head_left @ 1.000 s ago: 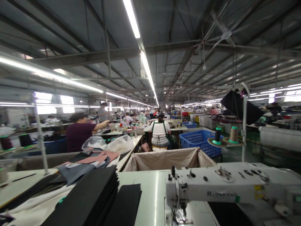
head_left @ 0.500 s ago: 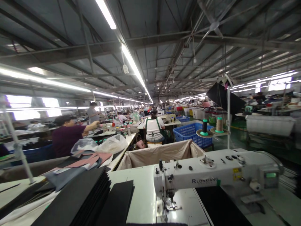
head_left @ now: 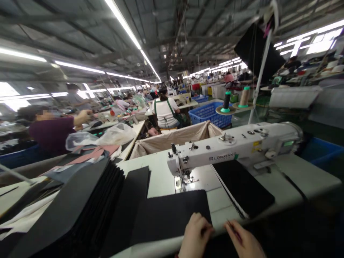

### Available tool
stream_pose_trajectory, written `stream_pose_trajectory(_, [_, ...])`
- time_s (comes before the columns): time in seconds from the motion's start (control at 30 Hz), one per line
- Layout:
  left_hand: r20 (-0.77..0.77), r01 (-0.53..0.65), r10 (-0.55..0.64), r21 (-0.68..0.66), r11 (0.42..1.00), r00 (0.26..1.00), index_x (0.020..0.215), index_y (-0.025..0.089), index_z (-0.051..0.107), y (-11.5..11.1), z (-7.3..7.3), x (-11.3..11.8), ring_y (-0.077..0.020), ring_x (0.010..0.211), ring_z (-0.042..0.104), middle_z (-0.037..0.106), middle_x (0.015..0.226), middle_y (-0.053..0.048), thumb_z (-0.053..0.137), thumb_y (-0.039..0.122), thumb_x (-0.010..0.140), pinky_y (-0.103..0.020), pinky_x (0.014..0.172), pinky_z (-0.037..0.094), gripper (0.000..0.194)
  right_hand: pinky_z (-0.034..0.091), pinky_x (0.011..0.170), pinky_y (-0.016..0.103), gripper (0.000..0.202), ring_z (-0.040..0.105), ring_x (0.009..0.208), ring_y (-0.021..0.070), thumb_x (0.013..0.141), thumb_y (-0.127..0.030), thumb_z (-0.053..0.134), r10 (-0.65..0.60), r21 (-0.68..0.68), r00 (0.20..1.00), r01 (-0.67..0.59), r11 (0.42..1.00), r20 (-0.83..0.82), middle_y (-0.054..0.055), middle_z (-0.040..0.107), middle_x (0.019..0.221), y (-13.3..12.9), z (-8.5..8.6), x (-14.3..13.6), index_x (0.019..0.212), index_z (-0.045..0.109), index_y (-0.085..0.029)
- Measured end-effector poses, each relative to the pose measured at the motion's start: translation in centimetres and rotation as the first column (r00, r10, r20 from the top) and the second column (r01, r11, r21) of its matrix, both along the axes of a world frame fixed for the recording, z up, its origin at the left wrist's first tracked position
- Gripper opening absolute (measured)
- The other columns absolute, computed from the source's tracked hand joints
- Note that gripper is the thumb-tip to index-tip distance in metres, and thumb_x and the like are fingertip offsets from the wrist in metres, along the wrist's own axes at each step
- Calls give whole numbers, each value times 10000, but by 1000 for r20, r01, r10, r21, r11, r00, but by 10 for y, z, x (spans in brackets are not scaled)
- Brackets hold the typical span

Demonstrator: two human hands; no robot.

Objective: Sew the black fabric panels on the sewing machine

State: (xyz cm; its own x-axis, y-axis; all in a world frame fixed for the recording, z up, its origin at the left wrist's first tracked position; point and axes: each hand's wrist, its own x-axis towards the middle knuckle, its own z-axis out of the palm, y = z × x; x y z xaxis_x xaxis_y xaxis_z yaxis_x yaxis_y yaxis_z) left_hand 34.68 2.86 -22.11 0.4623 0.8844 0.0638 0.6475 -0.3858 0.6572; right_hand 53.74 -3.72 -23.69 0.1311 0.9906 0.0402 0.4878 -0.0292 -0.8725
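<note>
At the table's front edge, my left hand (head_left: 195,234) is closed with curled fingers beside the near right corner of a flat black panel (head_left: 172,215). My right hand (head_left: 243,239) is a short way to the right, thumb and fingers pinched together. Whatever either hand holds is too small or too hidden to name. The black panel lies in front of the needle area of a white sewing machine (head_left: 215,154). Under the machine's arm, to the right, lies a stack of black panels (head_left: 245,186).
A tall pile of dark panels (head_left: 67,200) stands on the left of the table. Behind it are pink and grey cut pieces (head_left: 91,157) and clear plastic bags (head_left: 115,134). A cloth-lined bin (head_left: 174,138) and a blue basket (head_left: 206,114) are beyond. Co-workers sit ahead.
The view has tilted down and turned slightly. Both my hands and the black panel at the table's front are now in sight; my hands were not visible before.
</note>
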Motion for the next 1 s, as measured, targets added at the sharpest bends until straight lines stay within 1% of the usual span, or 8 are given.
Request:
stream_pose_trajectory(0.07, [87, 1, 0, -11, 1000, 996, 784, 231, 665, -3, 2, -2, -206, 880, 589, 633, 845, -32, 637, 183, 851, -348, 787, 498, 87, 483, 602, 249, 359, 621, 618, 170, 956, -482, 370, 7, -30, 997, -5, 1000, 74, 22, 650, 703, -7, 3, 5, 865, 617, -238])
stream_pose_trajectory(0.13, [124, 59, -56, -22, 998, 991, 824, 234, 674, -2, 8, -6, -192, 882, 582, 637, 849, -20, 600, 192, 883, -327, 795, 485, 103, 456, 591, 241, 288, 628, 646, 162, 943, -466, 408, 1, -72, 988, 11, 997, 157, 6, 651, 733, -12, 12, 7, 893, 582, -241])
stream_pose_trajectory(0.23, [123, 54, -51, -20, 998, 991, 821, 208, 648, 1, 13, -11, -187, 861, 562, 619, 854, -22, 606, 226, 886, -319, 784, 474, 79, 432, 608, 245, 220, 631, 687, 156, 955, -409, 398, 50, -124, 974, -23, 992, 219, -9, 642, 762, -17, 28, 6, 966, 541, -242])
stream_pose_trajectory(0.37, [122, 24, -22, -16, 1000, 992, 804, 190, 611, 0, 12, -16, -177, 823, 543, 588, 838, -20, 590, 239, 900, -310, 750, 462, 110, 383, 563, 249, 163, 601, 639, 147, 949, -360, 423, 137, -175, 952, -90, 980, 274, -24, 617, 731, -20, 37, -5, 923, 527, -237])
stream_pose_trajectory(0.5, [150, 43, -39, -27, 999, 988, 826, 190, 605, -3, 10, -19, -173, 845, 543, 586, 857, -20, 557, 240, 922, -306, 769, 457, 118, 339, 543, 244, 147, 578, 597, 138, 946, -333, 445, 209, -213, 933, -149, 966, 295, -34, 603, 694, -17, 37, -20, 867, 513, -228])
stream_pose_trajectory(0.7, [181, 58, -48, -51, 997, 982, 822, 195, 607, -5, 8, -21, -179, 858, 548, 597, 863, -26, 576, 259, 913, -304, 763, 462, 115, 325, 558, 250, 166, 605, 641, 150, 967, -317, 419, 223, -206, 903, -155, 966, 367, 5, 650, 773, -5, 32, -34, 904, 529, -210])
stream_pose_trajectory(0.93, [187, 105, -99, -24, 994, 977, 815, 199, 610, -7, 12, -22, -181, 841, 540, 602, 839, -33, 569, 269, 916, -310, 762, 454, 130, 314, 551, 258, 264, 635, 648, 164, 995, -341, 347, 227, -230, 868, -135, 964, 442, 6, 664, 733, 0, 24, -32, 879, 549, -217])
stream_pose_trajectory(1.0, [203, 170, -162, -21, 985, 966, 756, 195, 601, -6, 15, -29, -177, 813, 540, 590, 784, -30, 538, 290, 933, -310, 755, 455, 210, 315, 542, 258, 270, 624, 623, 160, 992, -361, 346, 196, -228, 877, -102, 968, 440, -5, 647, 692, 1, 23, -26, 865, 538, -220])
